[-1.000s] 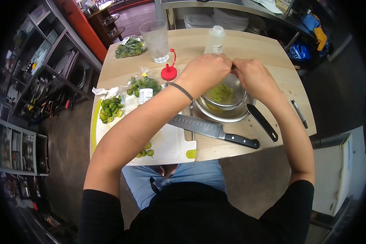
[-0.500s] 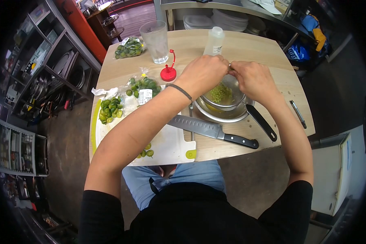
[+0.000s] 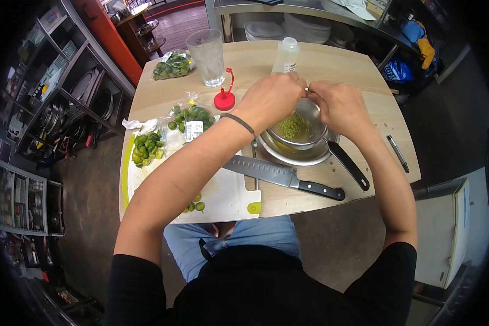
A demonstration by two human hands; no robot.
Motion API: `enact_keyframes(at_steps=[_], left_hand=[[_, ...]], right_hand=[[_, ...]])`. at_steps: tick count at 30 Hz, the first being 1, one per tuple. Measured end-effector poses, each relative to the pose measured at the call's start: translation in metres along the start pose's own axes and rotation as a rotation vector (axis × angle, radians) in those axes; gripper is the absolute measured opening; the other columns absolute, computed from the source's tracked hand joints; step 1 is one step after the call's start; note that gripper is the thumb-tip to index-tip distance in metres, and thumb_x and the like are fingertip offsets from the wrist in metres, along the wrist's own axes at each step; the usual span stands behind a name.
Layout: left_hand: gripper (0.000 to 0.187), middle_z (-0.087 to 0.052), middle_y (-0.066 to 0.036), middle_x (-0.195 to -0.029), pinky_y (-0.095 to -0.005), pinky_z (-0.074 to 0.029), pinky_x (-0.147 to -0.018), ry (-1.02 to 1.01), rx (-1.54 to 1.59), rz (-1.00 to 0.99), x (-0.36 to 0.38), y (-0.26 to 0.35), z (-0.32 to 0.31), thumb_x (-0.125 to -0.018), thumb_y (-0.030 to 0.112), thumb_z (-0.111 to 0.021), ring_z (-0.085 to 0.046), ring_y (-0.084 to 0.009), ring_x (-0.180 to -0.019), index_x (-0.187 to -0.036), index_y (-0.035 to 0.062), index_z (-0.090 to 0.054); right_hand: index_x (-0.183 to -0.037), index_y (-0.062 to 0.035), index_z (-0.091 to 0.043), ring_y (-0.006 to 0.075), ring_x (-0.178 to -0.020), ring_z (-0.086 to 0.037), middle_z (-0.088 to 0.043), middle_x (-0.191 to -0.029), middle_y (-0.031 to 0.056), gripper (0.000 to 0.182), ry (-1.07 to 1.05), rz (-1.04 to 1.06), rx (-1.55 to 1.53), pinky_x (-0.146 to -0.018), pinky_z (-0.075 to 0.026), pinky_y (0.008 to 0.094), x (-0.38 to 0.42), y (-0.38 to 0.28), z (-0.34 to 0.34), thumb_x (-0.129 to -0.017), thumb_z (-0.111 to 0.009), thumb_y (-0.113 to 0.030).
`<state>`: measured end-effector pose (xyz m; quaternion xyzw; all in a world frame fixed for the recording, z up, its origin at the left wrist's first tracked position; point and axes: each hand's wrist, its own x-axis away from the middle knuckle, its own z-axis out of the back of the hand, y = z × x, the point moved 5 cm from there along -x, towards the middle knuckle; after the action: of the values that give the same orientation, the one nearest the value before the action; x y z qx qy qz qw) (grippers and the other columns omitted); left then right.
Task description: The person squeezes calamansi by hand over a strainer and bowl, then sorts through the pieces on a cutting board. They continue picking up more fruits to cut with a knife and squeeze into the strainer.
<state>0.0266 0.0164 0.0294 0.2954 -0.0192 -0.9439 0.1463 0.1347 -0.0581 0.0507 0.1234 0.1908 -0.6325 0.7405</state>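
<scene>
Over the far rim of a mesh strainer (image 3: 312, 145), my left hand (image 3: 277, 98) and my right hand (image 3: 339, 106) meet with their fingers closed. A small shiny bit shows between the fingertips, too little to name. Green pulp or seeds (image 3: 294, 126) lie in the strainer, which rests in a metal bowl (image 3: 296, 160) with yellowish liquid under it. The strainer's black handle (image 3: 349, 165) points toward me on the right. A large knife (image 3: 266, 171) lies partly on the white cutting board (image 3: 228, 195), its tip hidden by my left forearm.
Cut green limes (image 3: 146, 148) sit on the board beside a bag of limes (image 3: 193, 115). Another bag (image 3: 173, 65), a glass (image 3: 207, 57), a red squeeze cap (image 3: 224, 100) and an uncapped bottle (image 3: 287, 57) stand farther back. A pen (image 3: 398, 154) lies at the right edge.
My hands stay over the strainer with fingers closed, shifting only very slightly. The small shiny bit between the fingertips shows a little more now. The things on the table stay in place.
</scene>
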Motion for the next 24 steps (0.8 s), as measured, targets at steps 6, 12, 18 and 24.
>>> enact_keyframes(at_steps=[6, 12, 18, 24], left_hand=[[0.011, -0.065, -0.017, -0.087, -0.0428, -0.054, -0.069, 0.167, 0.068, -0.041, -0.002, 0.001, 0.015, -0.078, 0.001, -0.062, -0.065, -0.0364, -0.08, -0.088, 0.0006, -0.064], [0.011, -0.067, -0.015, -0.089, -0.0433, -0.053, -0.07, 0.099, 0.09, 0.017, 0.007, -0.009, 0.0, -0.086, 0.011, -0.063, -0.065, -0.0364, -0.079, -0.091, 0.0023, -0.067], [0.022, -0.067, -0.014, -0.09, -0.0438, -0.053, -0.072, -0.061, 0.079, 0.1, 0.012, -0.016, 0.003, -0.09, 0.025, -0.064, -0.065, -0.0346, -0.083, -0.09, 0.0031, -0.068], [0.017, -0.066, -0.012, -0.092, -0.0397, -0.051, -0.07, 0.106, 0.192, 0.08, 0.031, -0.031, 0.048, -0.087, 0.02, -0.067, -0.064, -0.0319, -0.079, -0.091, 0.0034, -0.07]], right_hand=[[-0.088, -0.0082, -0.063, 0.0375, -0.072, -0.062, -0.064, -0.076, 0.0135, 0.007, 0.077, -0.046, -0.039, -0.061, -0.047, 0.0466, -0.002, 0.001, 0.011, -0.089, -0.06, -0.014], [-0.089, -0.0065, -0.062, 0.0384, -0.074, -0.063, -0.065, -0.077, 0.0162, 0.015, 0.018, -0.045, -0.092, -0.062, -0.047, 0.0488, 0.007, 0.011, -0.009, -0.093, -0.057, -0.02], [-0.093, -0.0042, -0.066, 0.0384, -0.077, -0.064, -0.066, -0.08, 0.0188, 0.018, -0.135, -0.158, -0.101, -0.068, -0.049, 0.0461, 0.01, 0.008, -0.008, -0.093, -0.058, -0.021], [-0.096, -0.0055, -0.069, 0.0372, -0.079, -0.065, -0.067, -0.079, 0.018, 0.02, -0.175, -0.163, -0.124, -0.071, -0.051, 0.046, 0.002, 0.007, -0.002, -0.091, -0.062, -0.024]])
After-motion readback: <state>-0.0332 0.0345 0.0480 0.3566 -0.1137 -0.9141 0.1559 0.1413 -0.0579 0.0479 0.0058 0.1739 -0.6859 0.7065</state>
